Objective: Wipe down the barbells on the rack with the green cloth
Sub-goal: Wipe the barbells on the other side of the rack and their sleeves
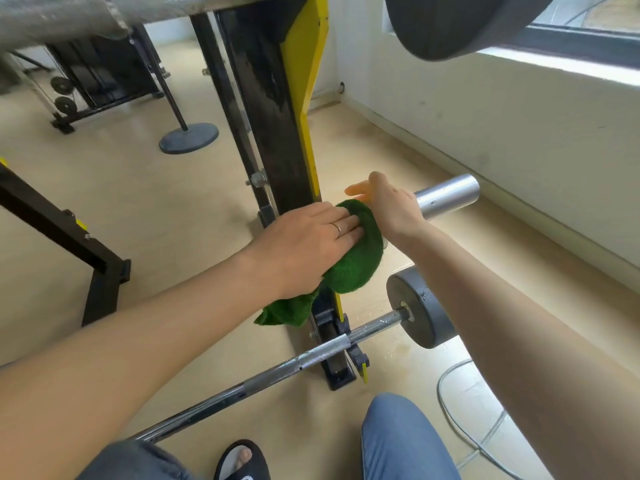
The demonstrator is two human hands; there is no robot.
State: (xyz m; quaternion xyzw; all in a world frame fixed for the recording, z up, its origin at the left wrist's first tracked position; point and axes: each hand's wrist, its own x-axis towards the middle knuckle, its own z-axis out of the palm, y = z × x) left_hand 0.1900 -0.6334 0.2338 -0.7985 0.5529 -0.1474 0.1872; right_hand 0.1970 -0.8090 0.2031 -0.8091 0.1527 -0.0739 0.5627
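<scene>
The green cloth (353, 258) is draped over the middle barbell just beside the black and yellow rack upright (270, 116). My left hand (308, 237) lies over the cloth and grips it around the bar, with a loose end hanging below. My right hand (391, 206) holds the silver barbell sleeve (446, 195) right next to the cloth, thumb sticking out. The part of the bar under the cloth and both hands is hidden. A lower barbell (277, 368) with a black plate (419, 313) rests on the rack near the floor. An upper barbell (52, 15) crosses the top of the view.
A large black plate (450, 22) hangs overhead at the right. A white wall (519, 126) runs close along the right. A grey cable (460, 427) loops on the floor. A round stand base (188, 136) and a weight machine (97, 74) stand behind.
</scene>
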